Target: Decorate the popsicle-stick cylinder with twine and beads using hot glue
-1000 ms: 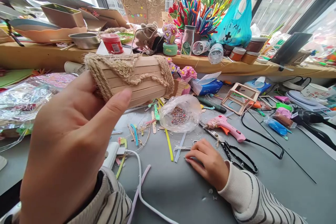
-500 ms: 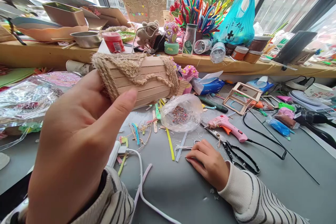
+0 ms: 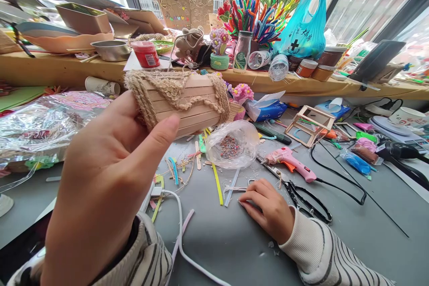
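Observation:
My left hand (image 3: pixel 107 174) is closed around a craft-stick barrel (image 3: pixel 197 114), raised above the table and lying sideways. Twine is wound round both its ends, and a braided twine trim runs along its side. The fingers behind the barrel are hidden; the thumb presses on the near side. Low on the table rests my right hand (image 3: pixel 268 208), fingers loosely stretched and nothing visible in them. Just beyond its fingertips lie a clear glue stick (image 3: pixel 232 193) and a small metal tool (image 3: pixel 231 188). A plastic bag of small beads (image 3: pixel 231 145) sits farther back.
Right of centre lie a pink glue gun (image 3: pixel 295 165) and black-handled scissors (image 3: pixel 308 203). A white cable (image 3: pixel 181 228) crosses the front. Behind, a shelf (image 3: pixel 208 79) carries jars, pipe cleaners and a blue plastic bag (image 3: pixel 303 27). A wooden stick frame (image 3: pixel 310 125) stands at the right.
My left hand has shifted slightly right with the barrel in it, uncovering more of the paper cup behind. My right hand has barely moved.

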`<state>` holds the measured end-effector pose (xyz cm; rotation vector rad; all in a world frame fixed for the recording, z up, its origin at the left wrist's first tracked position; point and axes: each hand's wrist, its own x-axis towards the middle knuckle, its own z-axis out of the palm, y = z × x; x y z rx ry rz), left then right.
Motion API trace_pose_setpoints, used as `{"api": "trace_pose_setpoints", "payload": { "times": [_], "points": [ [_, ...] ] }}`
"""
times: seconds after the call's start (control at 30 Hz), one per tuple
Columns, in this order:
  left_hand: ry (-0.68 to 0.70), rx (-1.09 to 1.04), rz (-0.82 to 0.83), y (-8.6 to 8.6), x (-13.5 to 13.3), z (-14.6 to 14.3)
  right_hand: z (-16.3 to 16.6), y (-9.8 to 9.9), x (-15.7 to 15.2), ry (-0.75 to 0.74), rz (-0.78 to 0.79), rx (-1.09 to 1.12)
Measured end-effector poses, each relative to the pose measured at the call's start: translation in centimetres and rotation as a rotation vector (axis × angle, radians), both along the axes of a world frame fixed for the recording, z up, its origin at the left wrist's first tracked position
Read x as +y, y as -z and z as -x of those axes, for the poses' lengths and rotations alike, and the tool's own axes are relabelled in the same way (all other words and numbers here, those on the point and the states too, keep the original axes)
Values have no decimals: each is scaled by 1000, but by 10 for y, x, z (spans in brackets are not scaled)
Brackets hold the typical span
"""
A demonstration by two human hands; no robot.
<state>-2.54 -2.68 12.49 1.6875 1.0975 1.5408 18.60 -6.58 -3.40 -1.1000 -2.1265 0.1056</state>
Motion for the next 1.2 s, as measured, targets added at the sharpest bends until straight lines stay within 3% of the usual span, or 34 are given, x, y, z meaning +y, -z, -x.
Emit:
{"api": "trace_pose_setpoints", "payload": {
  "times": [0.23, 0.4, 0.5, 0.57, 0.67, 0.9, 1.2],
  "points": [
    [88, -43, 52, 1, 3, -8, -8, -26, 7, 52, -1, 91],
    [181, -81, 133, 3, 0, -15, -11, -76, 13, 74, 11, 237],
    [169, -69, 204, 4, -3, -16, -10, -109, 15, 53, -1, 306],
    [237, -60, 211, 4, -7, -16, -5, -127, 16, 45, -51, 367],
    [225, -80, 318, 3, -14, -17, 7, -145, 17, 69, -174, 456],
    [267, -39, 361, 5, -24, -20, 22, -154, 15, 135, -355, 387],
    [344, 105, 339, 12, -23, -16, 15, -149, 21, 162, -261, 454]
  ]
}}
